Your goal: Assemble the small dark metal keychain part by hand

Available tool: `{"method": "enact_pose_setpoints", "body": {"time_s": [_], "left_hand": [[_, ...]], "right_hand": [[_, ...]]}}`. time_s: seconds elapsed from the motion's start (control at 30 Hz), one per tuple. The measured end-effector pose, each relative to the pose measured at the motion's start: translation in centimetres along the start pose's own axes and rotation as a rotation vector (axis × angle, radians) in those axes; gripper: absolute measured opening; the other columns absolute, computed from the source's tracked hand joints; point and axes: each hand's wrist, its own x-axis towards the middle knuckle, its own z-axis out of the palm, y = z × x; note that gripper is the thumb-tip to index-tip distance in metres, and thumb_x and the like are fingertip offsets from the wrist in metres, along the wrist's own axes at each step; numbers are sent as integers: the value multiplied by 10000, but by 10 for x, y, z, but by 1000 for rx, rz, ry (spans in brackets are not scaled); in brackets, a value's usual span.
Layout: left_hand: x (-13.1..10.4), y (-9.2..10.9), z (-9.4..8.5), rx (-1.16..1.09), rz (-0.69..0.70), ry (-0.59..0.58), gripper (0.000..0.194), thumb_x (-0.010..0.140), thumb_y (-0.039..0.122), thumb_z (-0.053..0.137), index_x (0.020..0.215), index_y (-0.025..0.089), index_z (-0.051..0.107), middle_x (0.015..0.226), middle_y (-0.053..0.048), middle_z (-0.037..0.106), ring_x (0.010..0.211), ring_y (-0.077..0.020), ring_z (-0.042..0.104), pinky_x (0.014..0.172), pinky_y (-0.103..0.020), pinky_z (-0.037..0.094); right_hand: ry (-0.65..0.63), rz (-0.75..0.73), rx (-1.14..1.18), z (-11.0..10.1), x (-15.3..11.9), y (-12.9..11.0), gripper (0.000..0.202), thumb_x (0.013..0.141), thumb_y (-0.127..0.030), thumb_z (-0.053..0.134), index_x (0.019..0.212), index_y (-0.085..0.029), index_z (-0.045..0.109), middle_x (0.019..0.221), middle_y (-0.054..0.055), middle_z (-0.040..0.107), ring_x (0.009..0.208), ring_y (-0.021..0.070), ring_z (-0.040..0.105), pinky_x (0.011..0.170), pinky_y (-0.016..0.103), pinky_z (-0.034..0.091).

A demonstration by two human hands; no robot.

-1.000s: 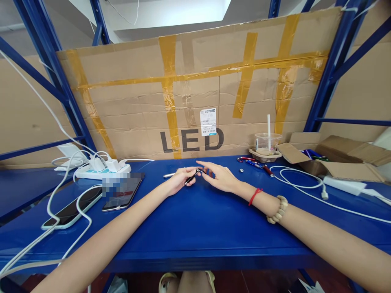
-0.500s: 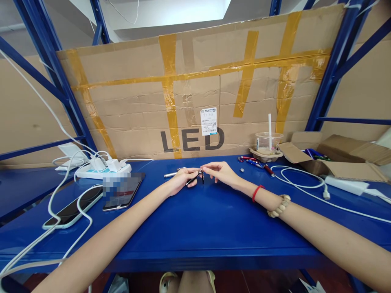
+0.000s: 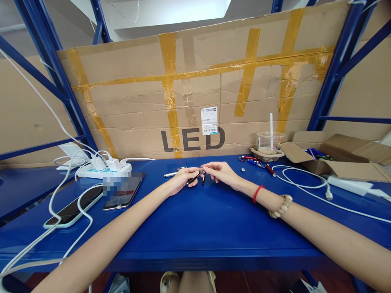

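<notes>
Right fingers have drawn together since earlier, bringing my right hand [image 3: 224,174] to the end of the pen [image 3: 193,179], where a dark bit [image 3: 203,179] hangs. My left hand [image 3: 180,182] pinches the pen over the table [image 3: 195,228]; whether the right grips, I cannot tell.

Phones [image 3: 124,193] left, cup [image 3: 270,142] behind right, cardboard [image 3: 137,118] behind table [image 3: 195,228]

At centre, we cannot identify the small dark parts [image 3: 193,178] between our left hand [image 3: 181,181] and right hand [image 3: 222,174]. Pixelation covers part of the phone [image 3: 124,201] at left; the bottom edge crops our shoes [image 3: 165,283].
</notes>
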Motion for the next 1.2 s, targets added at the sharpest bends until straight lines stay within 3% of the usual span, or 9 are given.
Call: {"method": "enact_pose_setpoints", "body": {"time_s": [0.33,0.5,0.7,0.87,0.97,1.07,1.2], "left_hand": [[0,-2,-2,12,-5,3,395,713,308,618,1053,109,582,631,-20,534,427,-40,397,430,-198,235],[2,-5,-5,95,11,-43,408,756,327,570,1094,99,553,514,12,488,418,-46,379,440,-196,237],[-1,-1,1,138,2,-37,426,745,351,582,1087,99,545,550,4,518,439,-51,417,426,-184,264],[-1,0,0,133,-6,-14,404,753,345,576,1072,100,550,546,2,538,448,-57,459,422,-177,283],[0,-2,-1,100,-16,11,375,751,336,585,1036,94,556,630,-44,596,556,-94,547,465,-178,336],[0,-2,-1,69,-23,18,346,749,299,595,1022,92,553,725,-88,630,681,-138,595,523,-190,384],[1,-2,0,39,-31,56,314,747,252,602,1013,93,552,738,-91,634,687,-137,597,530,-191,394]], "right_hand": [[-80,54,85,0,1,2,391,696,-413,613,967,-132,626,764,51,612,596,91,559,415,150,452],[-88,47,46,2,0,2,420,664,-463,619,899,-116,635,716,40,603,511,80,547,371,160,439],[-81,82,-4,6,-1,2,392,620,-449,664,812,-108,640,617,31,608,489,91,557,372,159,449],[-44,159,26,7,-1,1,382,624,-386,685,885,-109,646,715,70,657,585,125,614,431,169,497],[-45,191,28,8,-1,1,367,625,-322,699,918,-107,643,748,83,671,658,145,630,458,165,509],[-54,193,10,8,-1,3,345,626,-283,699,921,-112,646,780,84,676,697,151,630,466,160,510],[-54,150,-54,7,0,6,354,610,-300,703,913,-124,656,786,70,674,656,139,614,433,161,496]]}}
